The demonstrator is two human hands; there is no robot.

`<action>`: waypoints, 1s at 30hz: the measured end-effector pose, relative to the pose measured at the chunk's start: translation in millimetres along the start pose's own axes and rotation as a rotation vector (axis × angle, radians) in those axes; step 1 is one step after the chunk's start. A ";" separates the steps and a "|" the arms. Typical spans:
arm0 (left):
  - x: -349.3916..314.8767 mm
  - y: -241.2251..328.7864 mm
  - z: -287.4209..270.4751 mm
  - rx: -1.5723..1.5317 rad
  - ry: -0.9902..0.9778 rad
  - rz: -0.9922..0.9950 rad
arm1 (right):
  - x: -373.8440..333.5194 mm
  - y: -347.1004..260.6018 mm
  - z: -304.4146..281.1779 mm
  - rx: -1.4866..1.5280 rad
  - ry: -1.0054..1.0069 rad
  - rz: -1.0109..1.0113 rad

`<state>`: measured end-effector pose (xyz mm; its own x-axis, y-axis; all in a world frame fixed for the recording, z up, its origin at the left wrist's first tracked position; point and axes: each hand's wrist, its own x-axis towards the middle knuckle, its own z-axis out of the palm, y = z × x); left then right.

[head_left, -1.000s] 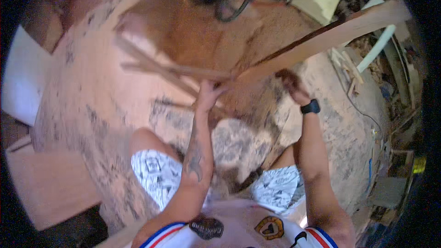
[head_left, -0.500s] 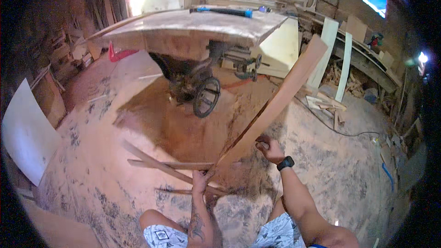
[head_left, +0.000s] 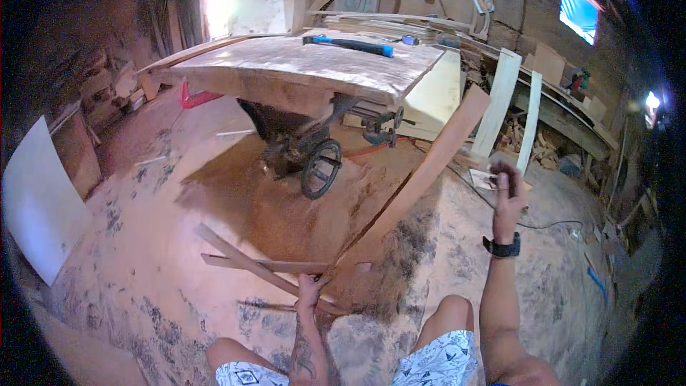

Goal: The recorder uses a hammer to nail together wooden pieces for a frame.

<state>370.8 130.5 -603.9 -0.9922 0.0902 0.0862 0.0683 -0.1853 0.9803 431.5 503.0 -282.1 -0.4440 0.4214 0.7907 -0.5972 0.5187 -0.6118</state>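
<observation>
My left hand point(head_left: 309, 292) is closed round the low end of a long board point(head_left: 421, 179). From there the board slants up and away to the right, a dark rough strip along its left edge. Two narrow wood strips cross beside that hand: an upper slanting strip point(head_left: 239, 251) and a flatter strip point(head_left: 275, 266). My right hand point(head_left: 506, 204), with a dark watch on the wrist, is raised to the right of the board and apart from it. Its fingers are curled in and slightly blurred; what they hold, if anything, does not show.
A wooden workbench point(head_left: 286, 78) stands ahead, bearing a blue and black hammer point(head_left: 348, 45). Below it is a spoked handwheel point(head_left: 321, 169). Pale boards point(head_left: 497, 104) lean at the right near wood scraps. A white panel point(head_left: 44, 204) stands at the left. A cable point(head_left: 550, 226) crosses the dusty floor.
My right hand has risen and swung right, away from the board. The board's far end has dipped and shifted a little left in view. My left hand keeps its grip.
</observation>
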 end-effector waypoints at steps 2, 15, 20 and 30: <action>4.4 -24.8 -3.0 -0.122 0.009 0.024 | 3.0 -32.0 5.4 0.000 -0.037 -0.076; 29.0 -20.3 -3.6 0.028 0.014 0.073 | -96.8 4.2 41.4 -0.169 -0.223 -0.059; 15.8 -26.4 -4.4 0.036 0.095 0.046 | -163.7 82.9 26.6 -0.297 -0.417 0.423; 15.3 -1.6 0.7 -0.035 0.010 0.134 | -196.3 122.4 19.0 -0.394 -0.551 0.525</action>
<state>355.6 132.9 -604.0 -0.9755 0.0526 0.2138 0.1966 -0.2286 0.9534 432.8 469.6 -511.7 -0.9202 0.3107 0.2382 0.0069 0.6213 -0.7836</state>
